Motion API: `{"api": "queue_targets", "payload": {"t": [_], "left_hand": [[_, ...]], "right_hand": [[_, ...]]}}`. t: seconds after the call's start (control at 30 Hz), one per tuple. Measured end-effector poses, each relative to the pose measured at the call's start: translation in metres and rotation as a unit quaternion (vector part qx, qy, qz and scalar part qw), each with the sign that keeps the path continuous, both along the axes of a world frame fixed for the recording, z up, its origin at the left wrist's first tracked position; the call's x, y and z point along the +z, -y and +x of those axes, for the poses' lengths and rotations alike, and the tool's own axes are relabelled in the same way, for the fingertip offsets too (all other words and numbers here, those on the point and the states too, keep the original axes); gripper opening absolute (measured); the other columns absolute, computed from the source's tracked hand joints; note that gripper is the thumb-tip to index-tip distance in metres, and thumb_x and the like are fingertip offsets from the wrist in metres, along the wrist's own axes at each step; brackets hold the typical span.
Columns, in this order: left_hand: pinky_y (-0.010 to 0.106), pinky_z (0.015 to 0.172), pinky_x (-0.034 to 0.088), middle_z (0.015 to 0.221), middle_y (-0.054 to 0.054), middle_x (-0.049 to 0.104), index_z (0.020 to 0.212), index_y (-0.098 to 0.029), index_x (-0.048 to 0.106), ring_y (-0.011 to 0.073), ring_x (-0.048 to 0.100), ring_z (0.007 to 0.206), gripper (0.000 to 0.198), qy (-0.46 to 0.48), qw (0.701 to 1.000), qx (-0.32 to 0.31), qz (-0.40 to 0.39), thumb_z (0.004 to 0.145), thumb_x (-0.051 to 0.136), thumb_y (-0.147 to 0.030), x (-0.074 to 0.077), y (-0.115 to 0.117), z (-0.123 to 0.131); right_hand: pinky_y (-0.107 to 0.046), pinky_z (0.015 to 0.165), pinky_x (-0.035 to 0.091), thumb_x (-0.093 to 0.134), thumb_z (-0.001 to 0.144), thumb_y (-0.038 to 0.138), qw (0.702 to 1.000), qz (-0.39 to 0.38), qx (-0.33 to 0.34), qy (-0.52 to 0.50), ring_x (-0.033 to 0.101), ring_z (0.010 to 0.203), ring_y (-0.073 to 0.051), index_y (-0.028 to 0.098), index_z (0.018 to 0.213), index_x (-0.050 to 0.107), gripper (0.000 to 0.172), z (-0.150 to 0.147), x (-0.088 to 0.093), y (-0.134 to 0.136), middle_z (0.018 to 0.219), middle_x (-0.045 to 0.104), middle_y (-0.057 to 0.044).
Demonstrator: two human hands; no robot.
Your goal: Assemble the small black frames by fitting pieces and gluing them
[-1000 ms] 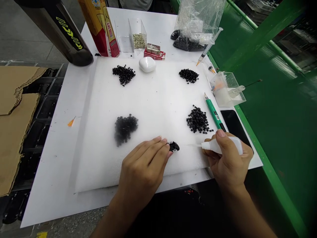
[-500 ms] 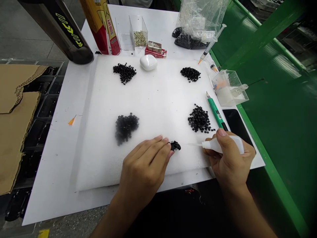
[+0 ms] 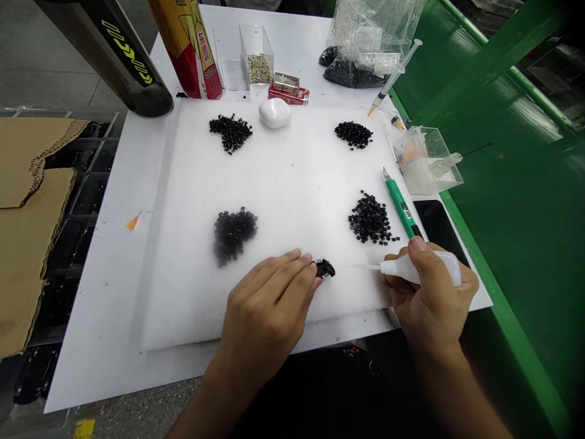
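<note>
Near the front of a white foam sheet, my left hand grips a small black part that sticks out past its fingertips. My right hand is closed around a white squeeze bottle, whose thin clear tip points left at the black part, with a gap between them. On the foam lie piles of small black pieces: square ones by my right hand, a blurred pile left of my left hand, and two farther back.
A green knife and a dark phone lie to the right, near a clear box. At the back stand a dark bottle, a red-yellow carton, a white egg-shaped object, a syringe and a plastic bag.
My right hand has moved slightly to the right with the white bottle, widening the gap to the black part. My left hand keeps its grip, almost unmoved.
</note>
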State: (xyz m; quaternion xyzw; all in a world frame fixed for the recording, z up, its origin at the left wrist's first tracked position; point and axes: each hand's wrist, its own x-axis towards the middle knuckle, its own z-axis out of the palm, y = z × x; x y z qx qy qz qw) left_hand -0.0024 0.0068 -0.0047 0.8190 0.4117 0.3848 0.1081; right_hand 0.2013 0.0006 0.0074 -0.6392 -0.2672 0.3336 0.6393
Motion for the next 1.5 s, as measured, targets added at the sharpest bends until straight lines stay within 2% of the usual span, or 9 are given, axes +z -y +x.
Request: {"api": "queue_targets", "payload": {"t": [0.1,0.23,0.43,0.6,0.77,0.97,1.5], "left_hand": [[0.037,0.102,0.059,0.114,0.007,0.077,0.114,-0.011,0.073,0.0205,0.068,0.118,0.020,0.006,1.000,-0.004,-0.007,0.095,0.069,-0.008,-0.001,0.001,-0.001],[0.039,0.102,0.057,0.115,0.007,0.075,0.107,-0.013,0.074,0.0219,0.065,0.119,0.015,0.008,0.999,-0.021,-0.039,0.094,0.068,-0.006,0.001,0.002,-0.004],[0.043,0.094,0.058,0.116,0.009,0.071,0.097,-0.012,0.072,0.0246,0.062,0.112,0.014,0.009,0.998,-0.041,-0.055,0.091,0.067,-0.001,0.004,0.002,-0.004],[0.040,0.092,0.060,0.117,0.011,0.071,0.099,-0.008,0.070,0.0239,0.062,0.109,0.018,0.021,0.997,-0.062,-0.033,0.087,0.069,0.005,0.002,0.003,-0.005],[0.041,0.092,0.060,0.120,0.011,0.071,0.102,-0.008,0.070,0.0239,0.063,0.109,0.022,0.020,0.997,-0.067,-0.027,0.085,0.071,0.007,0.001,0.005,-0.006],[0.041,0.088,0.060,0.118,0.011,0.071,0.101,-0.008,0.070,0.0239,0.063,0.107,0.021,0.020,0.997,-0.066,-0.023,0.086,0.070,0.006,0.001,0.004,-0.006],[0.040,0.086,0.060,0.116,0.010,0.073,0.098,-0.011,0.070,0.0234,0.065,0.105,0.021,0.017,0.998,-0.058,-0.022,0.085,0.071,0.005,0.002,0.005,-0.005]], "right_hand": [[-0.024,0.035,0.030,0.084,0.074,0.032,0.998,0.032,0.019,-0.051,0.038,0.040,-0.008,0.021,0.051,0.045,0.047,0.001,0.004,-0.001,0.047,0.037,0.006],[-0.025,0.037,0.028,0.080,0.077,0.030,0.997,0.020,0.037,-0.060,0.041,0.042,-0.009,0.021,0.055,0.049,0.039,0.004,0.005,0.000,0.049,0.039,0.005],[-0.025,0.036,0.025,0.080,0.078,0.033,0.998,0.005,0.059,-0.025,0.035,0.039,-0.007,0.021,0.051,0.040,0.050,0.006,0.004,0.003,0.048,0.030,0.008],[-0.026,0.037,0.032,0.081,0.078,0.039,0.997,-0.030,0.065,0.004,0.044,0.044,-0.010,0.020,0.052,0.047,0.047,0.009,0.002,0.005,0.050,0.039,0.005],[-0.024,0.035,0.037,0.082,0.077,0.043,0.996,-0.059,0.062,0.020,0.055,0.052,-0.014,0.021,0.064,0.062,0.033,0.011,-0.001,0.007,0.057,0.051,0.002],[-0.024,0.035,0.042,0.083,0.077,0.043,0.995,-0.064,0.062,0.034,0.056,0.050,-0.013,0.021,0.069,0.065,0.029,0.013,-0.003,0.008,0.058,0.054,0.003],[-0.024,0.034,0.042,0.082,0.077,0.042,0.994,-0.080,0.064,0.027,0.053,0.047,-0.012,0.022,0.069,0.068,0.026,0.011,0.003,0.008,0.058,0.055,0.002]]}}
